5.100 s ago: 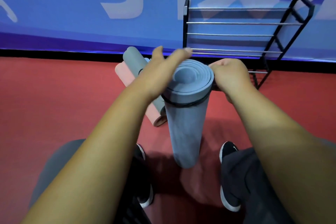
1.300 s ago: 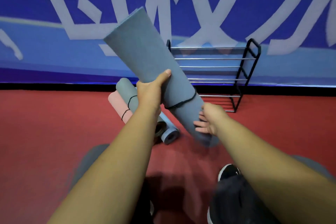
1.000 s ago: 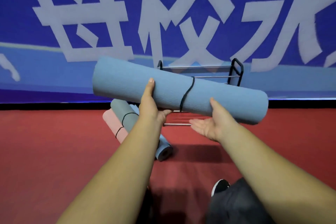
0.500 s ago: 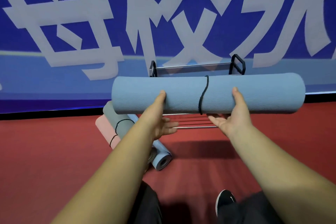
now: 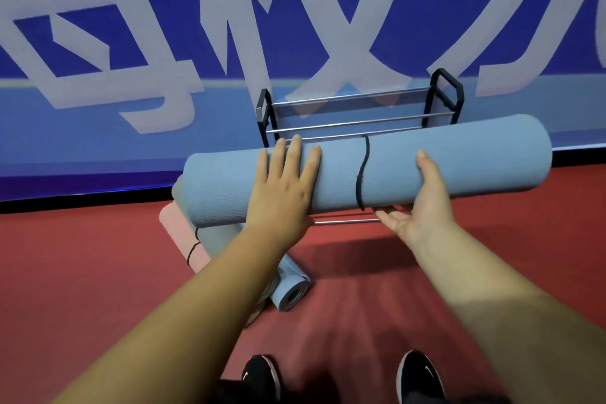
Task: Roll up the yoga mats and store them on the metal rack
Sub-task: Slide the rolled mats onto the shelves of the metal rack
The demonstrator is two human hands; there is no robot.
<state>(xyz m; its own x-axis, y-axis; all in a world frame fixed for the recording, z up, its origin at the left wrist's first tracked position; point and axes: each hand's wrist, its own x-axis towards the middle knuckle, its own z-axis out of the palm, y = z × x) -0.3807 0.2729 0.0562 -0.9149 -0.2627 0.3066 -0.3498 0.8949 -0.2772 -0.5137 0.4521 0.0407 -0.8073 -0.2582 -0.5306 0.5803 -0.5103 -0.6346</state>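
The rolled light-blue foam yoga mat (image 5: 459, 161) is held level before the black-framed metal rack (image 5: 360, 123). The left hand (image 5: 283, 187) lies flat on top, fingers straight; the right hand (image 5: 423, 207) cradles it underneath, thumb up. 3 more rolled mats (image 5: 292, 290) lie on the red floor (image 5: 82, 272).

behind the mat (image 5: 459, 161) i lose the lower rails of the rack (image 5: 443, 88); my right hand (image 5: 423, 207) hides its fingertips beneath it; the grey mat (image 5: 216, 239) is mostly covered; shoes (image 5: 262, 377) cut off below.
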